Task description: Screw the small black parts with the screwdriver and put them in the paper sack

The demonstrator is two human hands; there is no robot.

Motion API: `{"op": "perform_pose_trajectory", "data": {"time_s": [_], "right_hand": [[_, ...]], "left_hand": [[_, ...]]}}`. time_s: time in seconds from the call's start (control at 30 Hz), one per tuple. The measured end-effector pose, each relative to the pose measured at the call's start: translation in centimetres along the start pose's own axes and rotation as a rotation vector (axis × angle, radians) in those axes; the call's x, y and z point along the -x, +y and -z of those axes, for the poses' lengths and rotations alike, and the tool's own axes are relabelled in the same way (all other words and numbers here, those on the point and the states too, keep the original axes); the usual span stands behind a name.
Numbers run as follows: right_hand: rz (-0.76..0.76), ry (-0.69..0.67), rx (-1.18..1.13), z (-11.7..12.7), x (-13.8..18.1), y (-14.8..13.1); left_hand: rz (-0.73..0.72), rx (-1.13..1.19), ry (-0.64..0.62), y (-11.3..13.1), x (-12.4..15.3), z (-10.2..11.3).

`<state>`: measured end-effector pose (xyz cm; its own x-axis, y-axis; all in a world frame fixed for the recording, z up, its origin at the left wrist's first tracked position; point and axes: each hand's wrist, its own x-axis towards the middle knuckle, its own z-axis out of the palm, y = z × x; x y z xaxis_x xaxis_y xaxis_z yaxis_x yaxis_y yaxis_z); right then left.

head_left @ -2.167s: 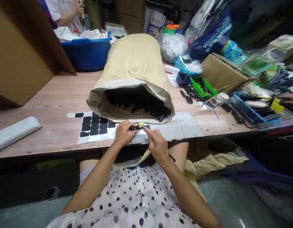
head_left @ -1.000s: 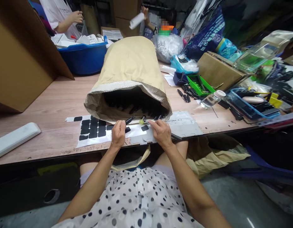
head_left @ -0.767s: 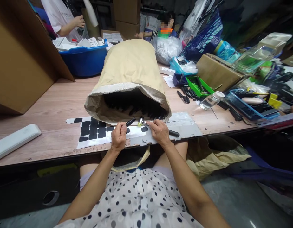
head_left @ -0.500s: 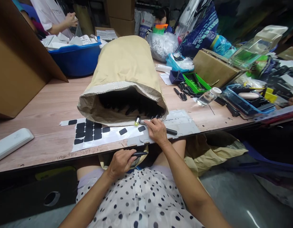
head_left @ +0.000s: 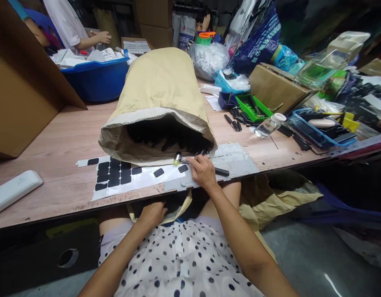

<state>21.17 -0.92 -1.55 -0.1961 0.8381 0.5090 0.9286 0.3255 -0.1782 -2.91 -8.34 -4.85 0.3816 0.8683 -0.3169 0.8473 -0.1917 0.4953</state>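
**Right hand on mallet at the sack mouth, left hand down in the lap**

Our right hand (head_left: 203,173) rests on the table edge. Its fingers are closed around the shaft of a small mallet (head_left: 178,158), close to the yellow-green head, and the black grip sticks out to the right behind the hand. The mallet lies on a grey sheet (head_left: 240,159), just in front of the open mouth of a tan paper sack (head_left: 159,86). The sack lies on its side with black parts (head_left: 172,142) inside it.

Our left hand (head_left: 152,214) is below the table edge at the lap, on a fold of tan paper. Its fingers are tucked out of sight, so we cannot tell if it grips anything.

Left of the mallet is a white backing sheet with black pads (head_left: 114,177), and two loose pads lie nearer the mallet head. A white bar (head_left: 11,190) is at far left.

At the back, a co-worker's hand (head_left: 104,37) is over a blue tub (head_left: 97,80). On the right are a green tray (head_left: 251,108) and a clear bottle (head_left: 267,126) lying down.
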Motion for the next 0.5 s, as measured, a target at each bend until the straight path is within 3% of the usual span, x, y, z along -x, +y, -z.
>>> {"op": "perform_pose_trajectory", "data": {"time_s": [0.17, 0.23, 0.33, 0.37, 0.43, 0.5], "right_hand": [[0.003, -0.011, 0.010, 0.1, 0.0, -0.1], [0.008, -0.010, 0.013, 0.2, 0.0, -0.1], [0.012, -0.006, 0.011, 0.1, -0.1, -0.1], [0.010, -0.007, 0.009, 0.1, -0.1, -0.1], [0.003, -0.011, 0.004, 0.1, -0.2, -0.1], [-0.007, -0.015, -0.005, 0.1, -0.3, -0.2]], "left_hand": [[-0.259, 0.297, -0.229, 4.8, -0.4, 6.7], [-0.242, 0.353, -0.023, 5.8, -2.6, 9.2], [-0.053, 0.233, 0.521, 5.6, -7.9, 11.0], [0.014, 0.181, 0.615, 5.1, -9.8, 11.1], [0.116, 0.130, 0.674, 4.1, -12.9, 11.0], [0.121, 0.117, 0.678, 3.2, -14.4, 10.7]]}}
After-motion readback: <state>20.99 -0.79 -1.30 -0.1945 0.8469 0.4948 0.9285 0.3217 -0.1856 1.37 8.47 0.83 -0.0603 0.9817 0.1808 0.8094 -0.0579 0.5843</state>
